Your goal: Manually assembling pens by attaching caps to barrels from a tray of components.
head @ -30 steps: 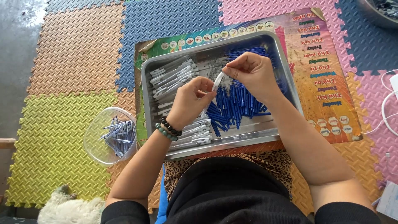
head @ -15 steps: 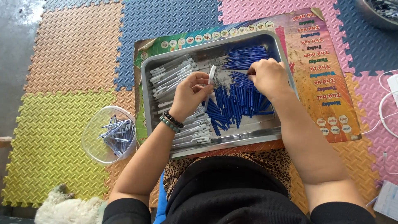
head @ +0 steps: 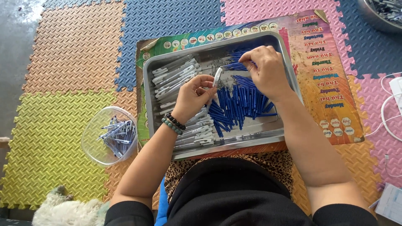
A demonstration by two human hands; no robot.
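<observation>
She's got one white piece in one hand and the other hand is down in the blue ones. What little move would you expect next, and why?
Probably the right hand pinches up one blue piece from the blue pile and carries it over to the white barrel that the left hand holds up above the metal tray. The right fingers rest on the blue pieces, and the white one is raised with its end free.

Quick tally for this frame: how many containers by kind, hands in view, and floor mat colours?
Metal trays: 1
Clear bowls: 1
Metal bowls: 1, partly in view at the top right
Hands: 2, left hand holding a white pen barrel, right hand on the blue pen parts
Mat colours: 4 (orange, blue, pink, yellow)
Total: 9
</observation>
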